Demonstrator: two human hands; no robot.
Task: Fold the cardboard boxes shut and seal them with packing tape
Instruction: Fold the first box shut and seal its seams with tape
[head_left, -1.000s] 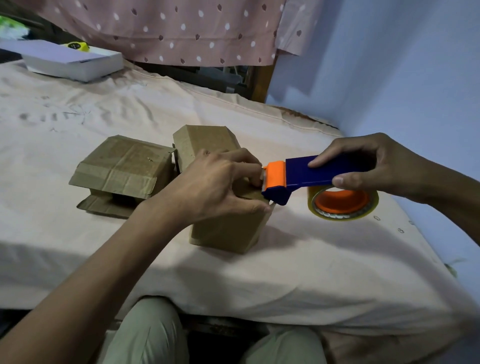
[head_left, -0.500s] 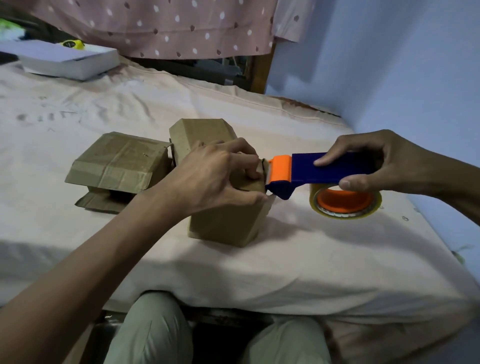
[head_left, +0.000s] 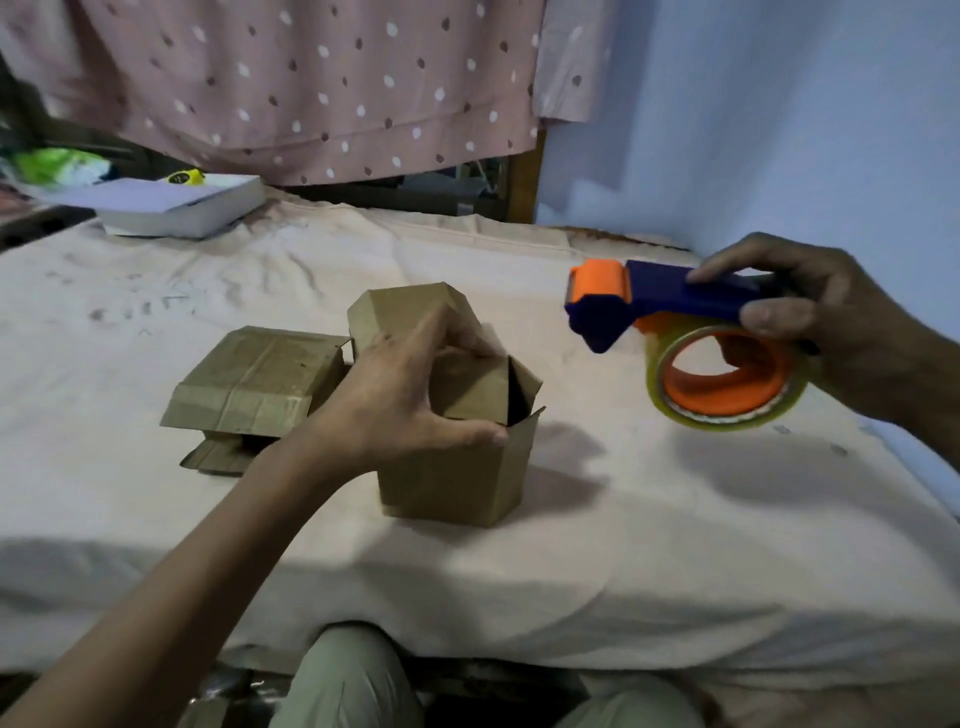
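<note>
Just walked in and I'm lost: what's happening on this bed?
A person is sealing cardboard boxes. The left hand grips the upright box, whose top flaps are partly open. The right hand holds a tape dispenser in the air, off to the box's right. A second box lies beside it on the sheet.

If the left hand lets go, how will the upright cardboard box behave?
The upright cardboard box probably tips easily: it looks tall and narrow on soft cloth. Its flaps look springy, one stands raised beside the left hand. Likely light, thin-walled.
</note>
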